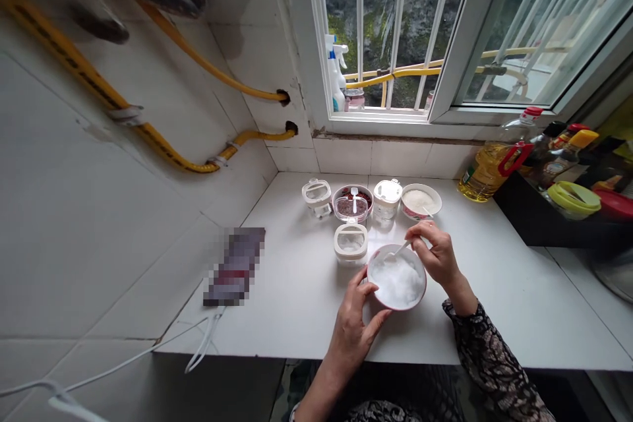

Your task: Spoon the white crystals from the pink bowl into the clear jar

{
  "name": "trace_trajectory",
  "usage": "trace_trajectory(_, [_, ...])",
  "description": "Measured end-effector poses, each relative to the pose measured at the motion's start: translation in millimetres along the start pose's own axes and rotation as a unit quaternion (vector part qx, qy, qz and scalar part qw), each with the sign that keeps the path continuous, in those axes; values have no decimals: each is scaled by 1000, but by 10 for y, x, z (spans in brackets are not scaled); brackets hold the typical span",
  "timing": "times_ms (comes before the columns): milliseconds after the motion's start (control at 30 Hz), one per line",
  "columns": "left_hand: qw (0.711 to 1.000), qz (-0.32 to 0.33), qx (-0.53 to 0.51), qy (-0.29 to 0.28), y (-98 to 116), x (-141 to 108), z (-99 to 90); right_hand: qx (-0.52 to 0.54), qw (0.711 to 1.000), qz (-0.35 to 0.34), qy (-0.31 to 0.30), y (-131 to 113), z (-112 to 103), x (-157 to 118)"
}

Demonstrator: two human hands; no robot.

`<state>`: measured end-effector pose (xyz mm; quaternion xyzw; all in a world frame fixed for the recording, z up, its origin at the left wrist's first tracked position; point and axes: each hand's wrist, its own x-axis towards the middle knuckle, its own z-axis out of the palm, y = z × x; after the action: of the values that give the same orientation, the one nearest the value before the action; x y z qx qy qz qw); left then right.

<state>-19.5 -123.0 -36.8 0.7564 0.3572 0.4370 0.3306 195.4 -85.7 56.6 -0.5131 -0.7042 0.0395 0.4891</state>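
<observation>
A bowl (421,297) filled with white, grainy stuff like salt or sugar is tilted slightly near the counter's front. My left hand (352,320) grips its left and near rim between fingers and thumb. Pinched in my right hand (436,252) is a small white spoon (404,246), its tip in the white grains. Just behind the bowl stands a clear square jar (350,247) with its lid flipped up. Farther back are a second clear jar (317,198), a bowl of dark red bits (339,192), a third jar (387,204) and a bowl of pale grains (421,201).
A pixelated dark object (235,267) with a white cable lies on the counter's left. An oil bottle (487,168) and a black box (524,217) of condiment bottles stand at the right. Yellow pipes (168,151) run along the left wall. A barred window (386,33) is behind.
</observation>
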Motion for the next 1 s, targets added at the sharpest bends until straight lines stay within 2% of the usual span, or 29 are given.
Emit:
trace_trajectory(100, [1000,-8,-4,2,-28,-13,16,-16,996,-22,-89,36,53,-38])
trace_trajectory(200, [1000,-15,-19,-4,-45,-23,21,-15,990,3,-140,37,130,-49])
trace_trajectory(333, [999,-23,-32,-9,-56,-33,20,20,988,121,-91,53,108,-24])
trace_trajectory(467, [999,-26,-45,-9,-77,-41,35,121,958,253,-62,96,62,3])
trace_trajectory(700, [998,-24,-62,-9,-86,-32,47,259,905,336,-28,153,149,17])
trace_trajectory(767, [998,-21,-57,-9,-86,-31,43,280,903,326,-18,123,185,16])
trace_trajectory(833, [998,-19,-51,-6,-91,-32,42,284,914,291,-4,66,228,9])
trace_trajectory(933, [998,-18,-57,-6,-107,-35,49,229,952,201,12,-34,305,-9])
trace_trajectory(1000, [998,-16,-63,-6,-117,-35,57,147,983,106,2,-86,351,-18])
